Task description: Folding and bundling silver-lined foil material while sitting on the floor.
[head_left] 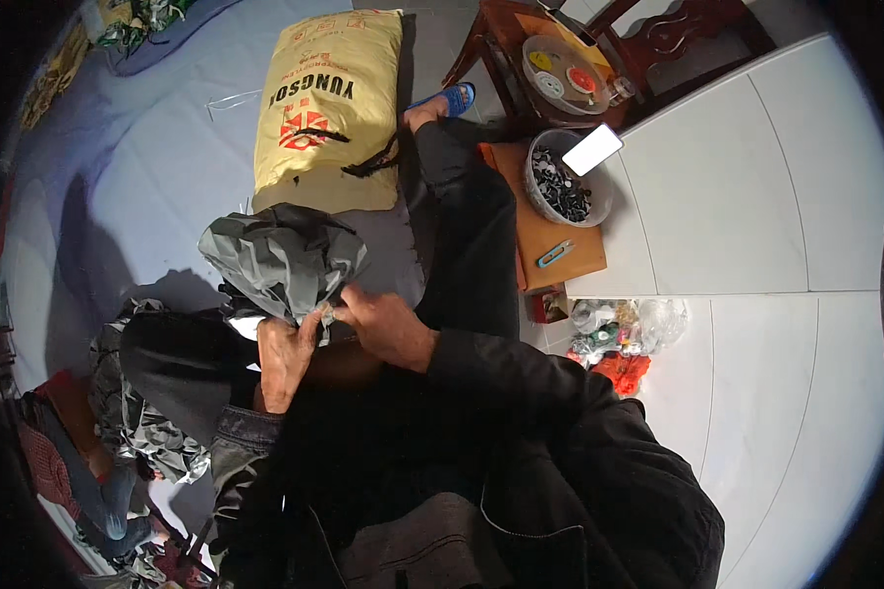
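A crumpled piece of thin grey fabric (pixel 280 257), partly black on top, spreads out just ahead of my hands. My left hand (pixel 285 361) pinches its near edge between thumb and fingers. Close on its right, my right hand (pixel 388 326) is closed at the same edge, its fingertips meeting the cloth by my left thumb. Whether anything small sits between the fingertips is too fine to tell. Beyond the fabric lies a full yellow woven sack (pixel 334 108) with dark strips of material on it.
Right of my leg, a brown board (pixel 580 250) carries blue thread snips (pixel 555 253) and a tub (pixel 604 201) of small black and white pieces, a phone (pixel 592 150) on its rim. Farther back, a wooden stool (pixel 496 39) holds a round container (pixel 535 93). Plastic bags (pixel 619 339) lie right.
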